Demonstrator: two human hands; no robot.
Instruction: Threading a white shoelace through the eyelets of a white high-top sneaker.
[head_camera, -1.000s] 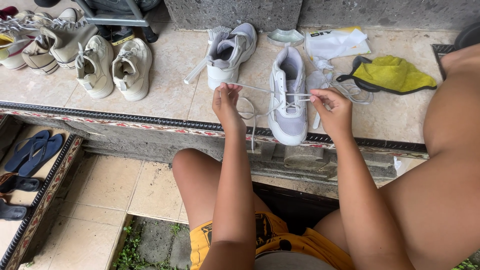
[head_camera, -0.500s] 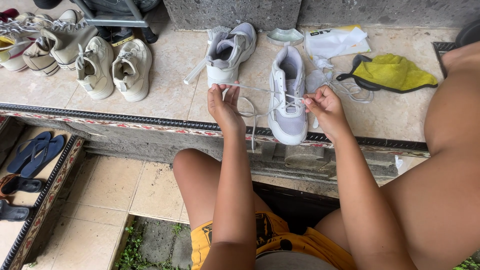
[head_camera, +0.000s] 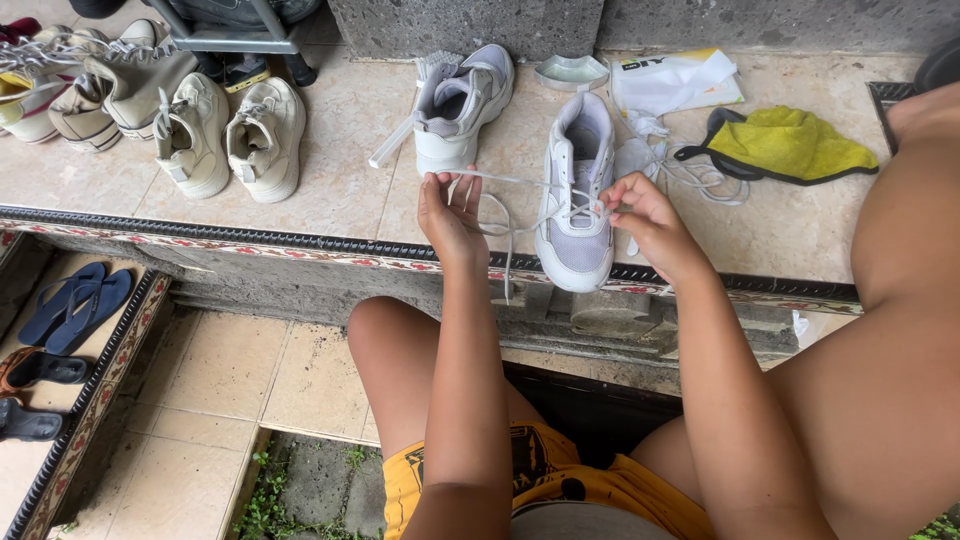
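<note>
A white sneaker (head_camera: 578, 190) stands toe towards me on the tiled ledge (head_camera: 330, 190). A white shoelace (head_camera: 505, 181) runs from its eyelets out to the left. My left hand (head_camera: 450, 212) pinches the free end of that lace, left of the shoe. My right hand (head_camera: 645, 215) pinches the lace at the eyelets on the shoe's right side. A second white sneaker (head_camera: 458, 105) lies behind and to the left, with a white brush (head_camera: 412, 103) leaning on it.
Several beige sneakers (head_camera: 225, 135) sit at the ledge's left. A yellow cloth (head_camera: 785, 143), a white bag (head_camera: 675, 80) and a loose lace (head_camera: 700, 180) lie to the right. Sandals (head_camera: 70, 305) rest on the lower tiled step. My bare knees flank the view.
Both hands have drawn closer to the sneaker. My right hand has moved left onto the eyelets, and the lace between the hands is shorter.
</note>
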